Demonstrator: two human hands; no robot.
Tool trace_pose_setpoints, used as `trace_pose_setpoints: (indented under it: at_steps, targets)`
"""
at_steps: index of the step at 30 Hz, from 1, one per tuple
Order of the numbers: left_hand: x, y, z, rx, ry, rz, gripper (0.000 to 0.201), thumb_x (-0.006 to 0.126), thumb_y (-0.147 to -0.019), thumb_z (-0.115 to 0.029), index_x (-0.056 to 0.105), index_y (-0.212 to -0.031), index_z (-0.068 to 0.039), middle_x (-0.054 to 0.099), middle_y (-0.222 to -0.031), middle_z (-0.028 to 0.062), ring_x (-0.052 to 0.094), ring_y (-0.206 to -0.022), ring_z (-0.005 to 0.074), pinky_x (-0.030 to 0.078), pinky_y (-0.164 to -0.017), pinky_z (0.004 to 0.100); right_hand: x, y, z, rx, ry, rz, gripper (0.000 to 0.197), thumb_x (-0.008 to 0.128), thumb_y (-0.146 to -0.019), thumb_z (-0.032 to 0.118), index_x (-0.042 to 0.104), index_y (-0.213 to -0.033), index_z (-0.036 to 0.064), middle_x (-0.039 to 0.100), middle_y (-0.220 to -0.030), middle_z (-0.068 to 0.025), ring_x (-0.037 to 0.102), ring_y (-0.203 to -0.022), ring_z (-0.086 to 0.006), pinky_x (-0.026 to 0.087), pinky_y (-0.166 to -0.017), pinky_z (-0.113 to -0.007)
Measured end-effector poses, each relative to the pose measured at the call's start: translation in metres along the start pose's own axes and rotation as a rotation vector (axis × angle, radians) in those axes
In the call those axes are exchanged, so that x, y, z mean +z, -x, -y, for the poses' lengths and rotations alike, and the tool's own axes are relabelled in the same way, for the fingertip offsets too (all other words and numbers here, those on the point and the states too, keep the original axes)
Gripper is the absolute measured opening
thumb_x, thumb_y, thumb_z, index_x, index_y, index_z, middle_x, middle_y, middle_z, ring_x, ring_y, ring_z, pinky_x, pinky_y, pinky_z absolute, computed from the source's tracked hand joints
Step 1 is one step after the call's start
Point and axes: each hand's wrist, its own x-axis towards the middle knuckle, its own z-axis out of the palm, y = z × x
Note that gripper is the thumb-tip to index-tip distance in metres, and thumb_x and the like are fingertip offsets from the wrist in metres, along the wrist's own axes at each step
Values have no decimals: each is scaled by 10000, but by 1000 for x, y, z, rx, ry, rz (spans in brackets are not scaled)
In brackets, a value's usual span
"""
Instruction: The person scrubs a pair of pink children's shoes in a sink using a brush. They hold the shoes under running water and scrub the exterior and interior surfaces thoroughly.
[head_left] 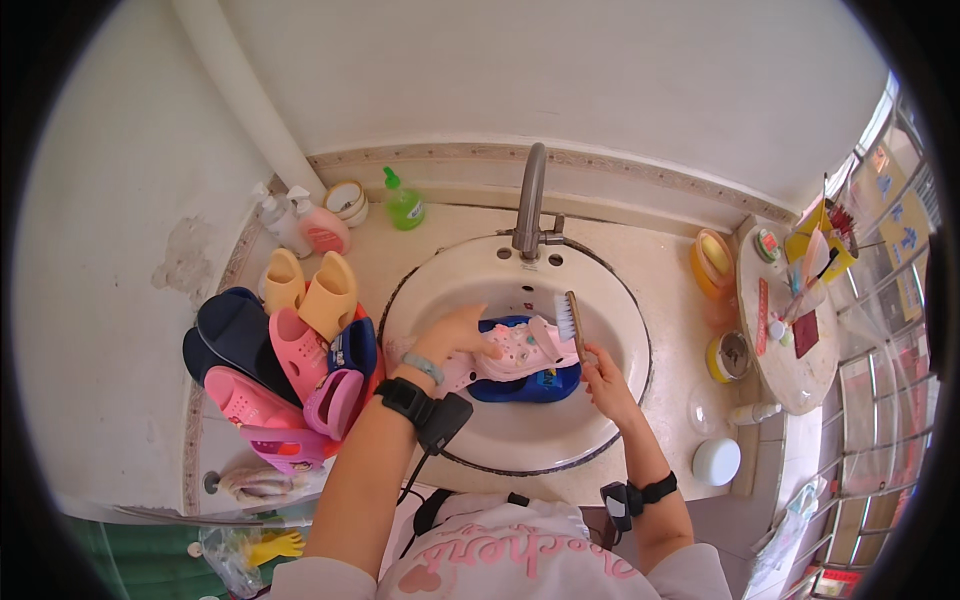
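Over the white oval sink (425, 283), my left hand (458, 336) is closed on a light pink clog (527, 352) dotted with small charms. My right hand (606, 384) grips a scrubbing brush (574, 322) with a brown back and pale bristles. The brush is upright at the clog's right end, its bristles facing left; whether they touch the clog I cannot tell. Beneath the clog lies blue footwear (530, 389) in the basin, partly covered by it. A metal faucet (531, 200) rises behind the sink.
Several slippers and clogs (285, 360) are heaped on the left counter. Behind them stand pump bottles (322, 222), bowls (346, 202) and a green bottle (405, 204). To the right are an orange container (711, 262), a round tin (730, 357) and a white jar (716, 462).
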Motion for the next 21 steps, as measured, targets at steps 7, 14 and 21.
trace_pose_setpoints:
  at_steps: [7, 14, 21]
  targets:
    - [70, 24, -8, 177, -329, -236, 816, 796, -507, -276, 458, -1239, -153, 371, -1321, 128, 494, -1058, 325, 384, -920, 357, 31, 47, -34, 56, -57, -103, 373, 521, -880, 153, 457, -1247, 119, 441, -661, 24, 438, -594, -62, 395, -536, -213]
    - [51, 22, -30, 85, 153, -134, 699, 749, -544, -387, 545, -1127, -59, 604, -1037, 157, 586, -927, 309, 457, -808, 341, 62, 66, -11, -122, 209, -240, 376, 571, -817, 162, 537, -1190, 128, 558, -825, -180, 550, -764, -311, 454, -705, -368]
    - [36, 20, -40, -63, 145, -40, 666, 747, -539, -396, 570, -1090, -68, 619, -1022, 143, 594, -937, 265, 452, -807, 323, 75, 57, -12, -66, 219, -252, 370, 575, -813, 159, 550, -1179, 113, 592, -803, -196, 541, -756, -310, 447, -726, -370]
